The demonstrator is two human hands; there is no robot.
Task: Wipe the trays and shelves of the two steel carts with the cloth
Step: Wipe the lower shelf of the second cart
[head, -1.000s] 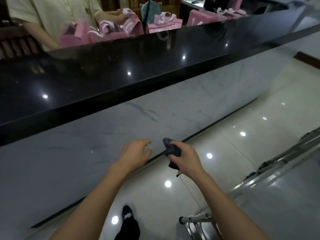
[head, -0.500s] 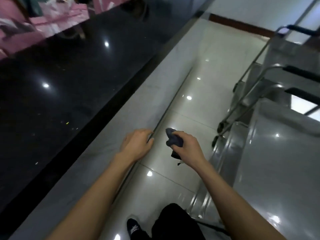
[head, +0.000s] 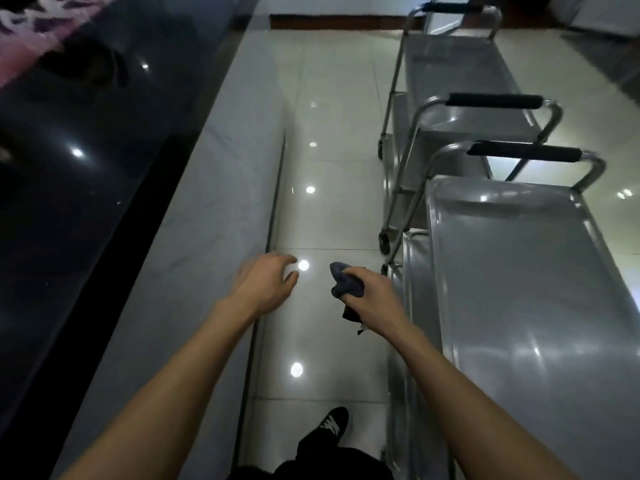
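1. A second ago the view was square on the dark counter (head: 69,168). Now the person has turned along it, and both steel carts are in sight on their right.
2. By my reading, that turn ends the approach and no wiping has started. The near cart's top tray (head: 526,306) lies just beside the right forearm, untouched by the cloth.
3. The far cart (head: 460,74) stands beyond the near cart, in line with it, the handles almost meeting.
4. The right hand (head: 372,292) is held out in front, left of the near cart's tray, fingers curled round a bunched dark cloth (head: 344,280), one end hanging below the fist.
5. The left hand (head: 266,284) hovers over the pale floor between the counter and the near cart, fingers loosely bent, holding nothing.
6. One dark shoe (head: 334,424) steps forward beside the near cart.
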